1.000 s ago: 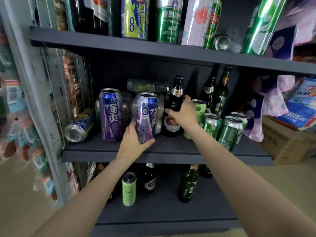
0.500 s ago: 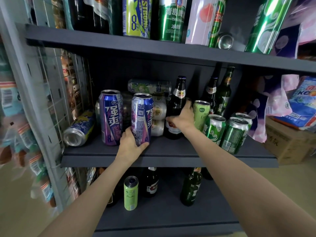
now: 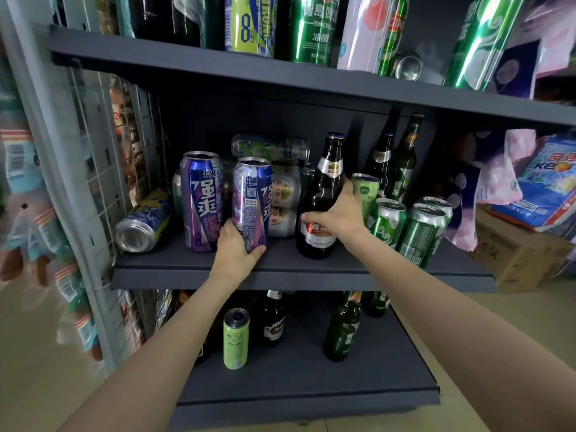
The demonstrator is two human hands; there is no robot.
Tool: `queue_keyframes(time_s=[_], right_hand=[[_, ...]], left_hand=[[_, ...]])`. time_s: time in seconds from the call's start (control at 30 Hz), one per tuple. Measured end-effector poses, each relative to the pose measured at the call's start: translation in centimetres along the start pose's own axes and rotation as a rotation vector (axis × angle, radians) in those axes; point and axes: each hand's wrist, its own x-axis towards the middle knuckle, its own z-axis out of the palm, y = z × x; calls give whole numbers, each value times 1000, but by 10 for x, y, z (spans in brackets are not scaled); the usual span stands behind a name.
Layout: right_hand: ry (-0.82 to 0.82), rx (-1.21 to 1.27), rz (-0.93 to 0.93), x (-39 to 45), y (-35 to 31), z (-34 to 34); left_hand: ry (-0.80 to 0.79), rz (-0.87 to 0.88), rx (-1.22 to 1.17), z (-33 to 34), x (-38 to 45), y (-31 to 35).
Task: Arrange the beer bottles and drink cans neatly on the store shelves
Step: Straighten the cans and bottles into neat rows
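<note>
purple can (image 3: pixel 251 202) gripped low by left hand (image 3: pixel 235 254), dark bottle (image 3: pixel 321 201) clasped by right hand (image 3: pixel 341 213), likely squaring both along the middle shelf (image 3: pixel 193 272) front edge.

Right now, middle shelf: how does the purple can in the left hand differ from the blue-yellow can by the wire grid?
The purple can stands upright; the blue-yellow can lies on its side, its end facing out. The left hand grips the purple can at its base; nothing touches the blue-yellow can. Both sit on the middle shelf.
</note>
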Motion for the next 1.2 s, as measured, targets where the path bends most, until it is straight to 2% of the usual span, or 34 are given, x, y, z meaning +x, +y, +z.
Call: queue_keyframes(time_s=[0.2, 0.27, 0.33, 0.4, 0.5, 0.57, 0.87, 1.07, 1.2], right_hand=[[-43, 23, -94, -32, -1, -20], [-54, 30, -160, -47, -2, -29], [-80, 57, -209, -65, -2, -41], [-125, 129, -243, -84, -2, -50], [-200, 143, -248, -109, 9, -52], [-246, 97, -253, -124, 25, -46], [-349, 4, -53, -176, 143, 52], [-208, 4, 95, -166, 198, 116], [-141, -11, 142, -149, 215, 148]], left_hand=[[20, -4, 53, -3, -8, 7], [88, 11, 47, -3, -18, 11], [199, 81, 5, -4, -36, 10], [259, 256, 3, -5, -58, 1], [117, 507, 153, -1, -92, -29], [23, 563, 228, 2, -106, -53], [-82, 404, 530, 41, -108, -123], [-233, 163, 643, 70, -89, -132], [-327, 75, 702, 79, -78, -144]])
